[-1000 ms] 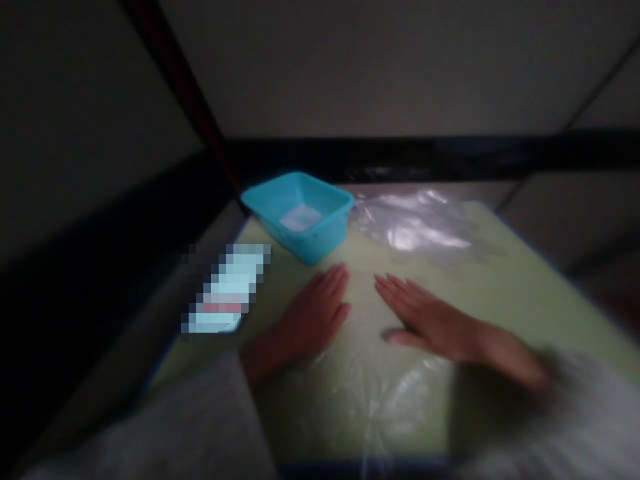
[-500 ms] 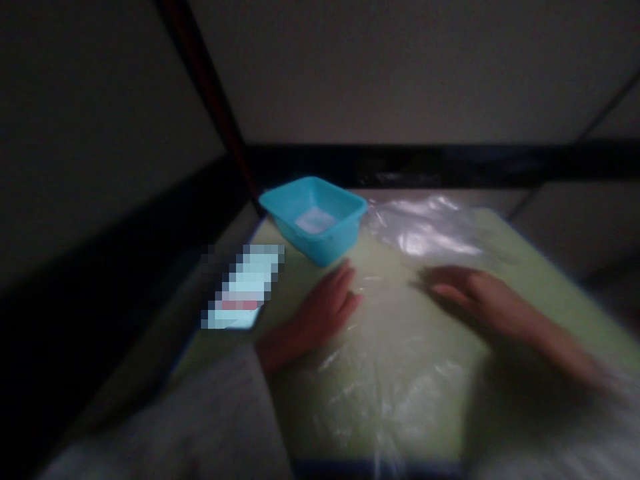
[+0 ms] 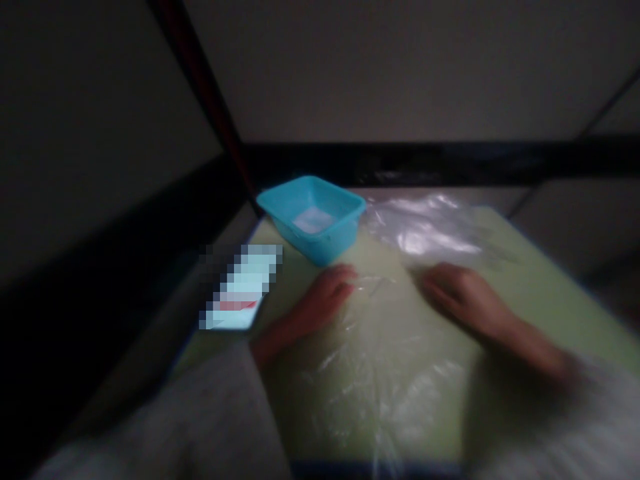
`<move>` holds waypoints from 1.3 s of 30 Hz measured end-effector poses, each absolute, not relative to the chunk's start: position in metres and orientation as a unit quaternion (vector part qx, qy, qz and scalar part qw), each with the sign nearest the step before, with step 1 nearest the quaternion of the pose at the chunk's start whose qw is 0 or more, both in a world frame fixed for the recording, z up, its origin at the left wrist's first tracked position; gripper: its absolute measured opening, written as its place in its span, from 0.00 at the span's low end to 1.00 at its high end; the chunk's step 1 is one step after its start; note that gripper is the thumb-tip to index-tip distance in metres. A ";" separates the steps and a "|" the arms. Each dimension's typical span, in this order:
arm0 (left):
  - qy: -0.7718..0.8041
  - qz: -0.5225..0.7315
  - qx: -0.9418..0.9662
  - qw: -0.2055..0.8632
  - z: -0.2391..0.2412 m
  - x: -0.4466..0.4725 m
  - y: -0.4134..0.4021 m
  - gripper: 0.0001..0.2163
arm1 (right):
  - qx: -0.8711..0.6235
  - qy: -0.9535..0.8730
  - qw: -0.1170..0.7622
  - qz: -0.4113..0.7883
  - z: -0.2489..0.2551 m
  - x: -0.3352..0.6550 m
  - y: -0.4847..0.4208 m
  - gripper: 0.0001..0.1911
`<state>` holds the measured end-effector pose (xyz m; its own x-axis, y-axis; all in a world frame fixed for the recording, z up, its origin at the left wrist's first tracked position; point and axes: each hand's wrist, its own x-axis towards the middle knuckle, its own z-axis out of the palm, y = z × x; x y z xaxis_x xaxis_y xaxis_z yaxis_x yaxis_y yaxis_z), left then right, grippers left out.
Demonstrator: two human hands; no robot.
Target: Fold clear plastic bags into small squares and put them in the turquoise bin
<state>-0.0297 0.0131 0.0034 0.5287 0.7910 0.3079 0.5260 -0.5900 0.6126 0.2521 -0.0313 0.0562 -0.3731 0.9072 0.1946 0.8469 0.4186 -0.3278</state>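
A clear plastic bag or sheet [image 3: 385, 373] lies wrinkled on the yellow-green tabletop [image 3: 545, 293] in front of me. My left hand [image 3: 331, 293] rests by its upper left corner. Its fingers are bent, with the thumb a little apart from them, and nothing shows between them. Across the sheet, my right hand [image 3: 463, 293] is low over the table near the upper right side. Those fingers are folded in, and shadow and blur hide whether they hold plastic.
A turquoise plastic basin [image 3: 337, 240] with something white [image 3: 313, 220] inside stands at the back left. To its right lies a heap of clear plastic [image 3: 425, 227]. A lit phone-like screen [image 3: 247, 280], partly pixelated, sits at the left edge. Walls [image 3: 410, 73] close in behind.
The fingers of both hands have curled in from a straighter pose. My right hand has shifted slightly left. The basin, screen and plastic lie as before.
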 end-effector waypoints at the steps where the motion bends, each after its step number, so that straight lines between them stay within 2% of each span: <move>1: 0.379 0.295 0.845 0.235 0.002 -0.030 0.015 0.13 | -0.527 -0.828 0.170 0.086 0.055 0.251 -0.031 0.15; 15: 0.382 0.281 0.850 0.228 0.008 -0.024 0.013 0.14 | -0.508 -0.842 0.160 0.087 0.050 0.250 -0.031 0.14; 20: 0.385 0.310 0.837 0.237 0.005 -0.026 0.017 0.11 | -0.501 -0.845 0.163 0.088 0.049 0.249 -0.031 0.14; 39: 0.410 0.358 0.798 0.258 0.020 -0.022 0.013 0.12 | -0.497 -0.847 0.164 0.092 0.052 0.247 -0.034 0.13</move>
